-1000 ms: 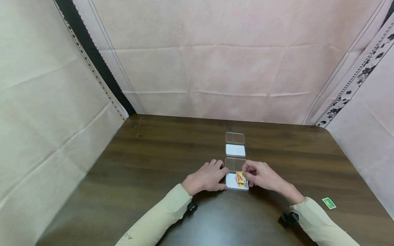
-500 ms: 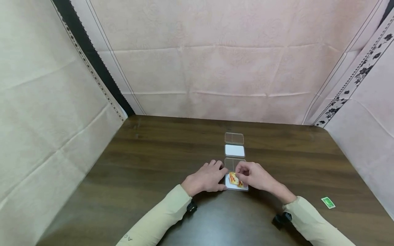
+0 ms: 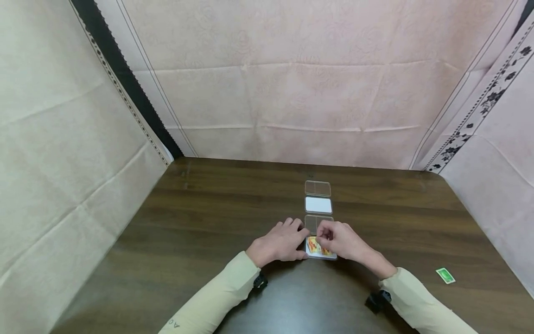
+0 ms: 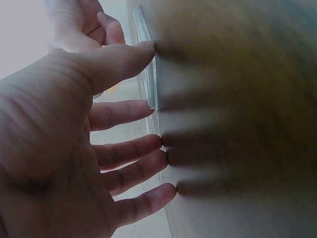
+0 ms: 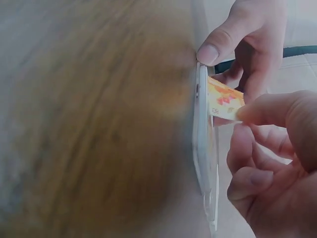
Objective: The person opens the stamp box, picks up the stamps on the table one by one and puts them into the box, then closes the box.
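A small flat case (image 3: 321,257) with a white inside lies on the table, its clear lid (image 3: 312,223) folded back to the far side. My left hand (image 3: 280,242) rests beside it with fingers extended; thumb and index finger touch its left edge, and the other fingertips stand on the tabletop. Over the case, my right hand (image 3: 345,241) pinches an orange-yellow postage stamp (image 5: 224,98) between thumb and forefinger. The stamp stands tilted, its lower edge at the white surface in the right wrist view. A similar stamp (image 3: 328,252) lies on the case's right half, partly hidden by the right hand.
Just beyond stands a second case (image 3: 318,205), with a white base and its clear lid (image 3: 318,188) laid back. A green stamp with a white border (image 3: 445,275) lies to the right on the dark wooden table (image 3: 217,195). Pale cloth hangs along the table's back and sides.
My right hand has carried the pinched stamp leftward and down, from over the other stamp to the left half of the case. The left hand has stayed in place.
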